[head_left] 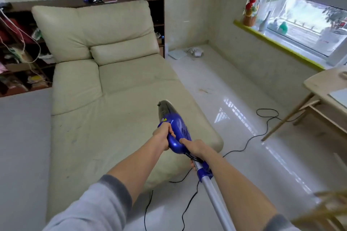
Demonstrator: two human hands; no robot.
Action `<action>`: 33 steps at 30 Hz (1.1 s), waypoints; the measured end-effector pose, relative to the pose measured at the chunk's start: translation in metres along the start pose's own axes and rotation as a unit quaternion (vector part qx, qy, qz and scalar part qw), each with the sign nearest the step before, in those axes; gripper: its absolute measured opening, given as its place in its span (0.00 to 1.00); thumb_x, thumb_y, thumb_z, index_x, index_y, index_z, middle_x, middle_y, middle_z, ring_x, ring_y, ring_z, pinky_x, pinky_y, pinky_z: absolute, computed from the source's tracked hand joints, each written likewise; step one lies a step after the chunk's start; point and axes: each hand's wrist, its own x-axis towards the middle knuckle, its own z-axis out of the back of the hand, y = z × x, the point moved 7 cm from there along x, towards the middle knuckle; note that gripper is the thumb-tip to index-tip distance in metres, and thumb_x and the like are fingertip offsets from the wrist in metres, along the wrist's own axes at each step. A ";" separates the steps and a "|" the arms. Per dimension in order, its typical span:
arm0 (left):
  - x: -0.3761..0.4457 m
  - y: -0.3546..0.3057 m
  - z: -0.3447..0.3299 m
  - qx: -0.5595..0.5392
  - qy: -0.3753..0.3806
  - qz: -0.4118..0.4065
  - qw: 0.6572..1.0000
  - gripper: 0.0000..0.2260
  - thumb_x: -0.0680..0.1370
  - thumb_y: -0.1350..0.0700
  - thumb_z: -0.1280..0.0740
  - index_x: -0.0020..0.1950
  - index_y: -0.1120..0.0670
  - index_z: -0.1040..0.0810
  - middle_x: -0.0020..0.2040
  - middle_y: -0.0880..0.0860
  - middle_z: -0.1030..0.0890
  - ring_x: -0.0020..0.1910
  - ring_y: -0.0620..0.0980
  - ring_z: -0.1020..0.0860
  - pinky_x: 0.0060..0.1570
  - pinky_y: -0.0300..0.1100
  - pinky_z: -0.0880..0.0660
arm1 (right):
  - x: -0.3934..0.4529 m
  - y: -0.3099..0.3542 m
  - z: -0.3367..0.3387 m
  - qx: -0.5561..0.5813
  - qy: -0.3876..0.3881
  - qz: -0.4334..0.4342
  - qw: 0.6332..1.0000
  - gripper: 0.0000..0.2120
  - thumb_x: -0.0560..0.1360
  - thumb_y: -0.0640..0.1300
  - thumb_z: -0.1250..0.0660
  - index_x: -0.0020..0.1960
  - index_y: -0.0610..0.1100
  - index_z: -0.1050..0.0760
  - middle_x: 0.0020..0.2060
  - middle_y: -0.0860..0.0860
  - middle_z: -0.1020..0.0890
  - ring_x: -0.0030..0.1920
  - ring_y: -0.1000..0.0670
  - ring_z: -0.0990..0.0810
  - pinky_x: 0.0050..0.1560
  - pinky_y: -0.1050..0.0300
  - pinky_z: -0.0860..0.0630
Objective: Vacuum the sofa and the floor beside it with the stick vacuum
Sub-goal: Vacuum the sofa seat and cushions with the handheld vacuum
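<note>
Work seems at an early or middle stage: the one cream leather chaise sofa shows dark specks on its seat, and the glossy white tile floor beside it carries a brownish smear, so both look unfinished. One blue stick vacuum hangs over the seat's right edge, its black cord trailing on the floor. Two hands hold it: the left hand wraps the handle, while the right hand curls its grip round the body's rear end, where the silver tube joins it.

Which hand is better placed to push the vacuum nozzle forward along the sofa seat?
Left, probably. The left hand grips the blue vacuum body's handle, nearest the nozzle over the sofa. The right hand holds farther back, where the silver tube joins, so it mainly steadies.
</note>
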 end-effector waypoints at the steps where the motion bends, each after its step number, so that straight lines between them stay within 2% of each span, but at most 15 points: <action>1: 0.002 0.001 -0.011 0.007 0.005 0.000 1.000 0.07 0.66 0.65 0.44 0.29 0.56 0.36 0.19 0.50 0.34 0.16 0.48 0.36 0.24 0.34 0.36 | 0.003 -0.005 0.008 0.009 -0.002 -0.008 1.000 0.22 0.75 0.58 0.38 0.45 0.37 0.30 0.29 0.42 0.24 0.24 0.45 0.25 0.29 0.56 0.25; 8: 0.016 0.008 -0.077 0.067 0.034 0.014 0.997 0.07 0.65 0.64 0.43 0.28 0.55 0.37 0.20 0.51 0.33 0.21 0.49 0.35 0.27 0.37 0.35 | 0.026 -0.030 0.055 0.042 -0.014 -0.039 0.998 0.25 0.75 0.60 0.38 0.55 0.37 0.30 0.30 0.42 0.24 0.23 0.46 0.26 0.25 0.61 0.27; 13: 0.025 0.011 -0.103 0.075 0.044 0.023 0.996 0.07 0.64 0.65 0.44 0.27 0.56 0.38 0.20 0.51 0.34 0.19 0.49 0.36 0.26 0.37 0.35 | 0.041 -0.040 0.074 0.057 -0.021 -0.051 0.997 0.24 0.75 0.59 0.38 0.53 0.37 0.30 0.31 0.42 0.24 0.24 0.46 0.25 0.27 0.60 0.26; 16: 0.030 0.014 -0.111 0.075 0.047 0.024 0.996 0.08 0.66 0.65 0.44 0.27 0.56 0.37 0.19 0.51 0.33 0.19 0.49 0.35 0.27 0.37 0.35 | 0.046 -0.044 0.078 0.040 -0.027 -0.051 0.998 0.26 0.75 0.60 0.39 0.56 0.37 0.29 0.33 0.43 0.22 0.26 0.47 0.24 0.27 0.62 0.26; 21: 0.036 0.022 -0.104 0.073 0.044 0.029 0.996 0.07 0.65 0.66 0.43 0.28 0.57 0.35 0.20 0.52 0.32 0.20 0.49 0.34 0.27 0.37 0.33 | 0.047 -0.048 0.070 0.036 -0.018 -0.055 0.998 0.26 0.76 0.60 0.39 0.57 0.37 0.29 0.34 0.44 0.22 0.27 0.48 0.24 0.27 0.62 0.26; 24: 0.036 0.021 -0.095 0.069 0.043 0.028 0.996 0.07 0.66 0.65 0.43 0.28 0.57 0.34 0.21 0.52 0.31 0.20 0.49 0.33 0.29 0.37 0.32 | 0.045 -0.046 0.062 0.046 -0.013 -0.054 0.997 0.25 0.74 0.61 0.38 0.54 0.38 0.28 0.34 0.44 0.22 0.30 0.47 0.23 0.34 0.57 0.24; 28: 0.033 0.018 -0.075 0.065 0.040 0.023 0.997 0.06 0.65 0.65 0.42 0.29 0.57 0.34 0.21 0.52 0.31 0.22 0.50 0.33 0.30 0.39 0.31 | 0.037 -0.041 0.045 0.069 0.007 -0.068 0.995 0.25 0.74 0.61 0.37 0.54 0.38 0.30 0.32 0.42 0.23 0.26 0.46 0.24 0.30 0.57 0.23; 33: 0.025 0.013 -0.041 0.046 0.023 0.019 0.998 0.06 0.65 0.66 0.43 0.29 0.58 0.33 0.20 0.52 0.31 0.23 0.50 0.32 0.30 0.39 0.31 | 0.029 -0.029 0.018 0.051 0.019 -0.053 0.997 0.25 0.74 0.61 0.37 0.53 0.38 0.30 0.33 0.42 0.23 0.28 0.45 0.24 0.33 0.55 0.23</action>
